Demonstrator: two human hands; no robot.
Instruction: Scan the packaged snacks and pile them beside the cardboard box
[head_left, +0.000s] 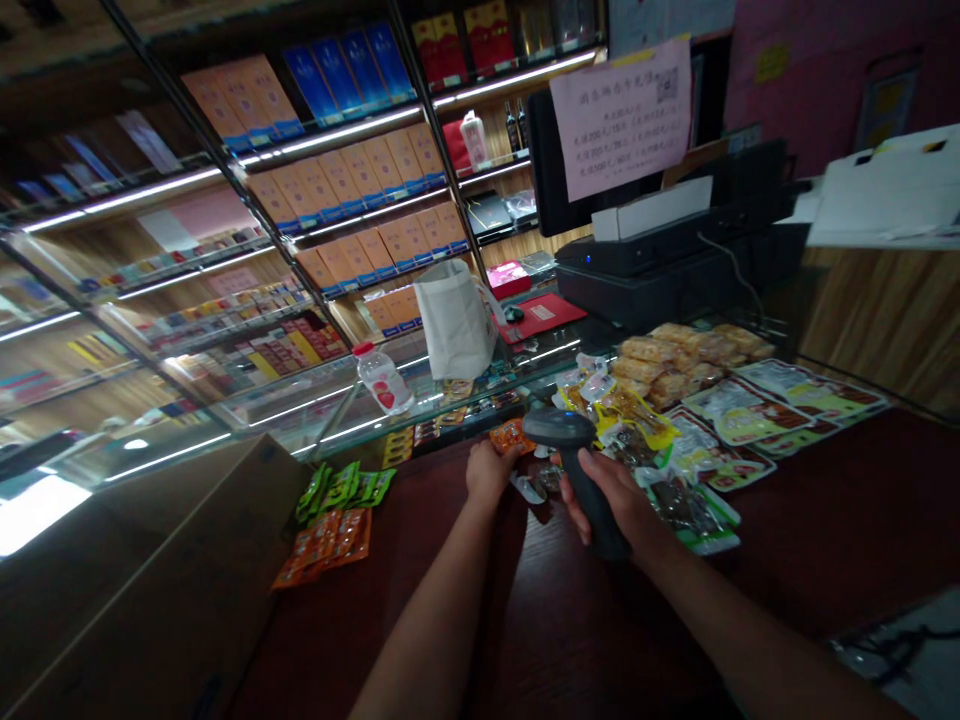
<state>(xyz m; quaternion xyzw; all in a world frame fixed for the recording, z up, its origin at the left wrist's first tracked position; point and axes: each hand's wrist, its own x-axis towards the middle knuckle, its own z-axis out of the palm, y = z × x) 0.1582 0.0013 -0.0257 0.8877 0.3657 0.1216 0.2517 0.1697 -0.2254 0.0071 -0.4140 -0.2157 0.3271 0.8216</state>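
Note:
My right hand is closed around the handle of a dark handheld barcode scanner, its head pointing left over the counter. Just left of the scanner head, my left hand has its fingers on an orange snack packet. Small clear-wrapped dark packets lie between the two hands. Beyond the scanner are yellow-edged snack bags and a green-edged bag. Further left, green packets and more orange packets lie in rows on the dark red counter.
A cardboard box stands at the left. Behind the counter edge are a bottle with a red cap, a white paper bag and a monitor with a pink notice. Wrapped pastries and flat packs lie at the right.

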